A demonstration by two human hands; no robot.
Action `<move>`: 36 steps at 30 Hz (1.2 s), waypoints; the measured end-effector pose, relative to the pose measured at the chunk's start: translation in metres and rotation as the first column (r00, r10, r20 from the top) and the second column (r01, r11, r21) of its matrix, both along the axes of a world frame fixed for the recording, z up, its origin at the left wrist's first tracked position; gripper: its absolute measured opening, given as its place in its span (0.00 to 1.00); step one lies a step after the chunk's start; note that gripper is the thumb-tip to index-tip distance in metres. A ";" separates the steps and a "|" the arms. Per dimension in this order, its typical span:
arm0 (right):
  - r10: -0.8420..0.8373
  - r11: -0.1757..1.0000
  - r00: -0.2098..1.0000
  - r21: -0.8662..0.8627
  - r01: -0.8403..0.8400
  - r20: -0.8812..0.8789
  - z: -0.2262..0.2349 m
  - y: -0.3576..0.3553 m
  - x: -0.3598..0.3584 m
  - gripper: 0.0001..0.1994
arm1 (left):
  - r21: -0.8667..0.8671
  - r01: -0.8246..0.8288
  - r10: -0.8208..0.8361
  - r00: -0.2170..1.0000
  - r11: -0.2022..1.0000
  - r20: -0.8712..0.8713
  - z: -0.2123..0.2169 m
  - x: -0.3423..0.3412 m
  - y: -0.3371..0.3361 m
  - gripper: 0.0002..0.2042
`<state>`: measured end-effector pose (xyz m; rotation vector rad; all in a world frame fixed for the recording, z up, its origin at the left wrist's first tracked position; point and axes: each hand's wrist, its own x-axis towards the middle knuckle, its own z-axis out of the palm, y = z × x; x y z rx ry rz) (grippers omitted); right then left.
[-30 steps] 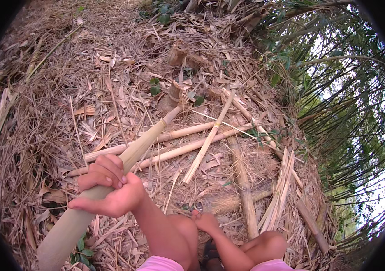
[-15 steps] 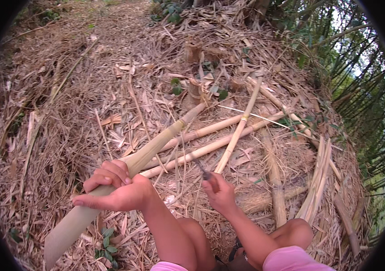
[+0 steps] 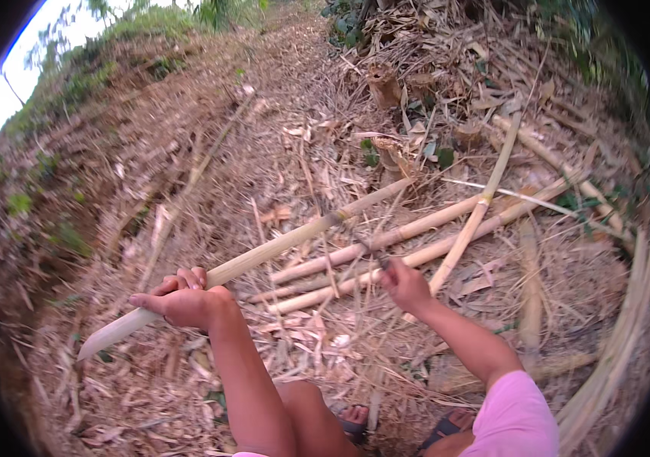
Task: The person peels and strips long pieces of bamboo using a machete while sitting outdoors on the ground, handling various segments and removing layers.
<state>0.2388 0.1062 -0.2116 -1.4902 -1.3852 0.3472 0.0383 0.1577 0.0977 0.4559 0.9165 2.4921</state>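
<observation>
Wrapping my left hand [image 3: 192,306] around a pale bamboo pole [image 3: 278,245], I clench a blurred, dark-handled tool [image 3: 383,263] in my closed right hand [image 3: 406,287].

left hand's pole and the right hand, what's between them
In the head view: two pale lying poles, plus the dark tool held in the right hand.

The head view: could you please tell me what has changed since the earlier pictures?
The right hand, holding a dark tool, has moved forward. The bamboo pole slants less steeply, its lower end higher in view. The left hand still grips it, and its far end stays by the stump.
</observation>
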 end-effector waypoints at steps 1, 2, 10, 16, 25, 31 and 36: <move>-0.017 1.000 1.000 0.011 0.018 -0.018 -0.009 0.000 0.006 0.15 | -0.029 -0.028 0.028 0.999 0.999 -0.022 0.006 0.014 0.000 0.29; -0.040 0.999 0.999 0.007 0.040 -0.036 -0.015 -0.003 0.005 0.16 | -0.069 -0.055 0.052 0.998 0.996 -0.045 0.010 0.023 0.001 0.28; 0.043 0.873 0.980 0.470 -0.131 0.194 0.020 -0.015 -0.021 0.17 | 0.020 0.157 -0.150 0.969 0.987 -0.196 0.007 0.038 -0.017 0.27; -0.035 0.992 0.998 0.117 0.040 -0.043 -0.020 -0.008 0.000 0.17 | -0.015 0.123 -0.124 0.984 0.992 -0.131 -0.008 0.016 -0.034 0.26; 0.078 0.946 0.922 0.265 -0.189 0.380 0.023 -0.017 -0.010 0.19 | 0.169 0.102 -0.083 0.990 0.980 -0.114 -0.050 0.001 -0.052 0.26; -0.033 0.990 0.995 -0.132 0.046 0.097 0.017 -0.014 0.000 0.20 | 0.156 0.068 -0.067 0.998 0.985 -0.013 -0.065 -0.013 -0.050 0.25; 0.048 0.979 0.948 0.174 -0.108 0.315 0.028 -0.046 -0.020 0.20 | 0.136 0.057 -0.053 0.998 0.989 -0.029 -0.071 -0.004 -0.070 0.24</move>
